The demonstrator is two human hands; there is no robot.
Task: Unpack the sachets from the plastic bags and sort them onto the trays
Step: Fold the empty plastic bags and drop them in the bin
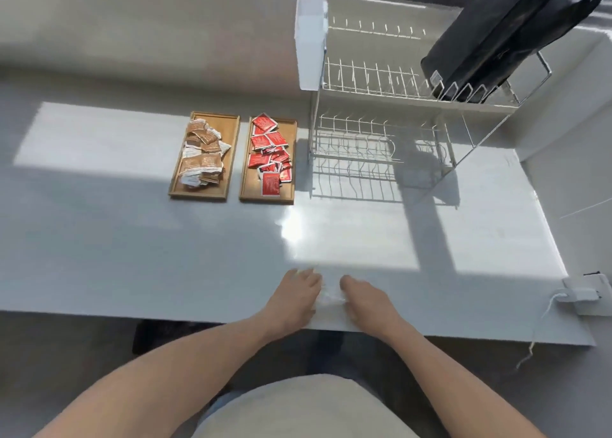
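Sachets sit sorted on two wooden trays at the far middle of the tabletop [132, 239]: brown sachets [202, 154] heaped on the left tray [231, 159], red sachets [271, 151] on the right tray [246, 172], the trays just beside each other. Near the front edge both hands rest on a clear plastic bag [329, 293] that lies crumpled between them. The left hand [293, 297] has its fingers curled onto the bag's left side; the right hand [364, 297] curls onto its right side. Whether either truly pinches the plastic I cannot tell, as the bag is blurred and nearly see-through. To the right stands a wire dish rack [381, 133] with a black bag [506, 37] on its upper tier.
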